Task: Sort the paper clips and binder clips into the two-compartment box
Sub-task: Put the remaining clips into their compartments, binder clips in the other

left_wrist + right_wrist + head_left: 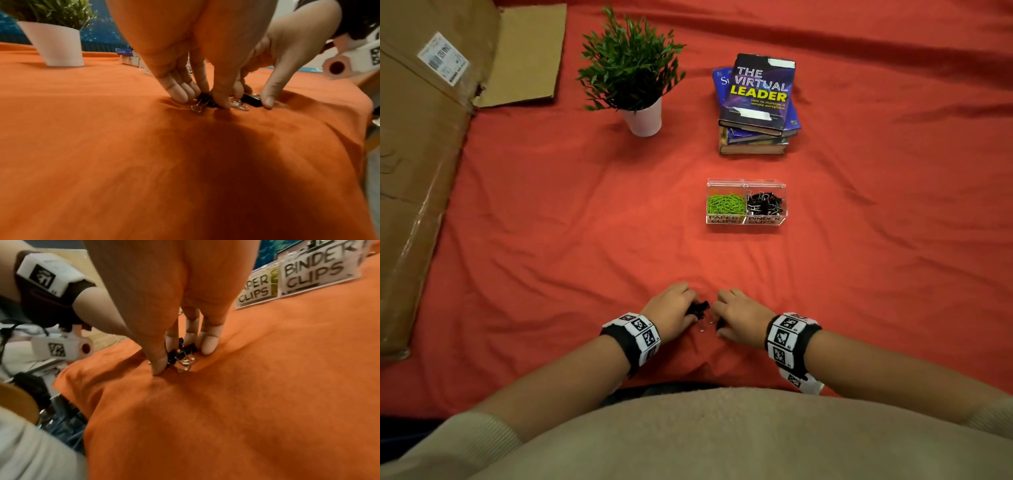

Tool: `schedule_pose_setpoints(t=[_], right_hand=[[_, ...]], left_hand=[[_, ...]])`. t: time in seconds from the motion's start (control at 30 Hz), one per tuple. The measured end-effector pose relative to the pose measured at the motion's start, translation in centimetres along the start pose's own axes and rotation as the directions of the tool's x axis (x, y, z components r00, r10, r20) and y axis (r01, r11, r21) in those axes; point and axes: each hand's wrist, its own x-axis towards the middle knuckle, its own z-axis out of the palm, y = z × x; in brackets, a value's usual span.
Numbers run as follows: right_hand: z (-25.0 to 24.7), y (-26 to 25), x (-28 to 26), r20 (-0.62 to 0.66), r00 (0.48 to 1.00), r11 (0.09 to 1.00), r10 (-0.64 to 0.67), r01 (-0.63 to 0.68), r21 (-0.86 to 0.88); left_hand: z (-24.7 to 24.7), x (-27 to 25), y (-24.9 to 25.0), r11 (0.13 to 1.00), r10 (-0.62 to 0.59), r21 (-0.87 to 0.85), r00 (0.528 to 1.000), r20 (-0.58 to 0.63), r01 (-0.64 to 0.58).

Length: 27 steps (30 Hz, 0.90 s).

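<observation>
Fingers of both hands closed on the last black metal binder clips (701,307).
Our left hand (671,313) and right hand (742,317) pinch them; clear two-compartment box (745,221) lies straight ahead, nearer our right.

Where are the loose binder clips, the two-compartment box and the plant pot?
loose binder clips (180,356): right wrist view, black body of the clips between the fingertips.
two-compartment box (745,220): head view, labelled front wall.
plant pot (644,120): head view, white side of the pot.
</observation>
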Motion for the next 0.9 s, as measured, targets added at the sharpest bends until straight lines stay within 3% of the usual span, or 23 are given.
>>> schedule_pose_setpoints(t=[0.23, 0.57, 0.7, 0.83, 0.9], right_hand=[[-0.4, 1.3, -0.3, -0.009, 0.986, 0.96, 0.167, -0.161, 0.23], [-0.1, 2.5, -0.2, -0.111, 0.961, 0.891, 0.254, -0.188, 0.414], [-1.2, 3.5, 0.2, -0.134, 0.912, 0.758, 0.389, -0.233, 0.609], [-2.0, 4.4, 0.7, -0.038, 0.896, 0.49, 0.442, -0.206, 0.847], [-2.5, 4.6, 1.0, 0.006, 0.898, 0.375, 0.439, -0.19, 0.907]], left_hand=[[0.0, -0.2, 0.1, 0.994, -0.075, -0.087, 0.996, -0.051, 0.07], [-1.1, 0.0, 0.2, 0.973, -0.084, -0.224, 0.988, -0.13, 0.054], [-1.4, 0.5, 0.3, 0.948, -0.121, -0.309, 0.986, -0.114, 0.081], [-1.5, 0.7, 0.7, 0.944, -0.154, -0.299, 0.988, -0.03, 0.138], [-1.3, 0.7, 0.8, 0.968, -0.146, -0.209, 0.989, -0.001, 0.143]])
